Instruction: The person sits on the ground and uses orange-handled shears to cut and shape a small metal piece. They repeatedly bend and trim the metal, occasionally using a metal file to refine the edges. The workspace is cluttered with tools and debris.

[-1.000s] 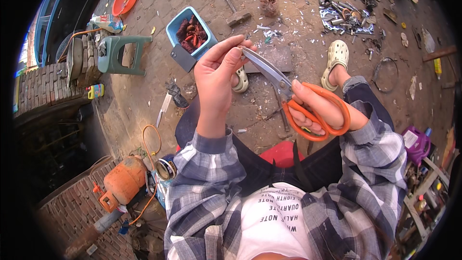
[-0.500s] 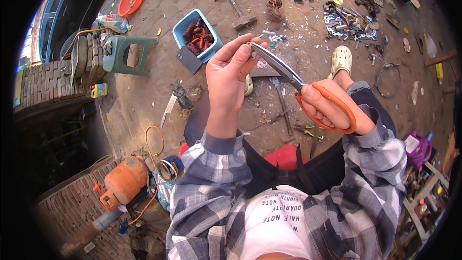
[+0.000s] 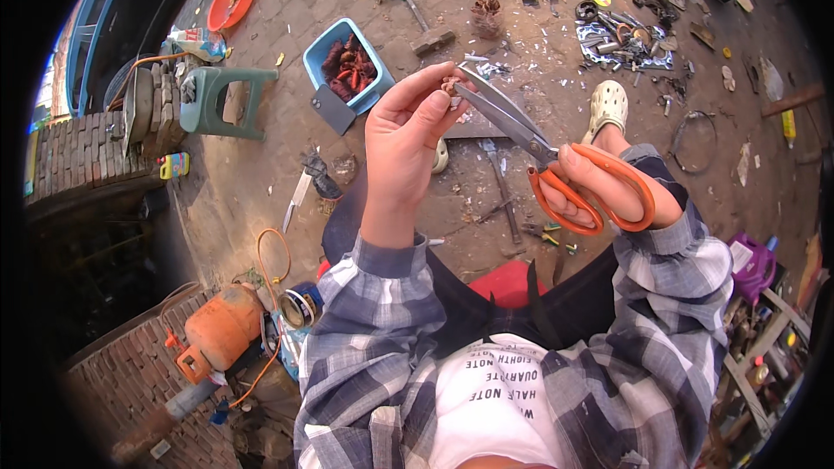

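Observation:
My right hand (image 3: 598,184) is closed round the orange-handled scissors (image 3: 514,122), its fingers through the loops. The blades stand apart and point up to the left. Between the thumb and fingers of my left hand (image 3: 407,135) is pinched a small knobbly brownish-pink piece (image 3: 450,85). The blade tips are right beside this piece, one above and one below; whether they touch it I cannot tell. Beyond my left hand a light blue basin (image 3: 363,101) holds several dark red and brown lumps, with a flat grey plate (image 3: 332,110) against its near corner.
A long-handled hammer (image 3: 426,24) lies past the basin. Metal parts (image 3: 621,42) are spread at the far right. To the left are a green stool (image 3: 228,102), a red bowl (image 3: 231,0) and a knife (image 3: 297,198). An orange gas cylinder (image 3: 221,330) lies at the lower left.
The scissor blades, nearly closed before, have spread and the handle loops have moved apart. The small piece in my left hand shows more clearly between the blade tips.

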`<state>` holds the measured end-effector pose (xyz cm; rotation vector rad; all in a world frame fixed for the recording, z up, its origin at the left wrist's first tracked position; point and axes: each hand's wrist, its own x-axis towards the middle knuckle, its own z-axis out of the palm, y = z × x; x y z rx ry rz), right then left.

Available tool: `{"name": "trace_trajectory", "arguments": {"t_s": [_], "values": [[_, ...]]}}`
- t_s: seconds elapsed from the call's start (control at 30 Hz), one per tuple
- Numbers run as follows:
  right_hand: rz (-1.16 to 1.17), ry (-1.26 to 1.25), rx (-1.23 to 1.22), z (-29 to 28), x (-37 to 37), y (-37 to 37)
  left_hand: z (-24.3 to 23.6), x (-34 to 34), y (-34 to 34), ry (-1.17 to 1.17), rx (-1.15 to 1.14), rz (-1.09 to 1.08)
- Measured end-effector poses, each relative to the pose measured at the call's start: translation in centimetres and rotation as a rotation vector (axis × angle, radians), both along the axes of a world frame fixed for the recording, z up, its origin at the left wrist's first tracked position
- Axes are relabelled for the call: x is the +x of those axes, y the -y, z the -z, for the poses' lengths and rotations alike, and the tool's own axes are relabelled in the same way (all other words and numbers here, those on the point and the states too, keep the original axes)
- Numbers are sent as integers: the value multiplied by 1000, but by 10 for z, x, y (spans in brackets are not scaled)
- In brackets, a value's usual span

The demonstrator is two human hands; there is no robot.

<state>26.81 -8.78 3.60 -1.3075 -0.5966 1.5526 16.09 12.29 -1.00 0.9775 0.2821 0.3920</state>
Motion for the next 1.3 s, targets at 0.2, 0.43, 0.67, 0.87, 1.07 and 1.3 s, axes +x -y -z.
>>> {"name": "trace_trajectory", "arguments": {"t_s": [0.2, 0.43, 0.67, 0.87, 1.07, 1.3], "values": [[-91, 744, 101, 11, -6, -2, -12, 2, 4, 90, 139, -220], [463, 1208, 130, 16, -32, -32, 0, 0, 18, 198, 322, -321], [504, 1224, 163, 21, -38, -48, -4, -2, 29, 165, 462, -484], [423, 1185, 96, 16, -41, -53, -2, 0, 30, 251, 451, -509], [382, 1113, 50, 11, -42, -53, -7, -2, 31, 195, 430, -555], [378, 1050, 12, 18, -46, -60, -12, 0, 32, 91, 270, -565]]}}
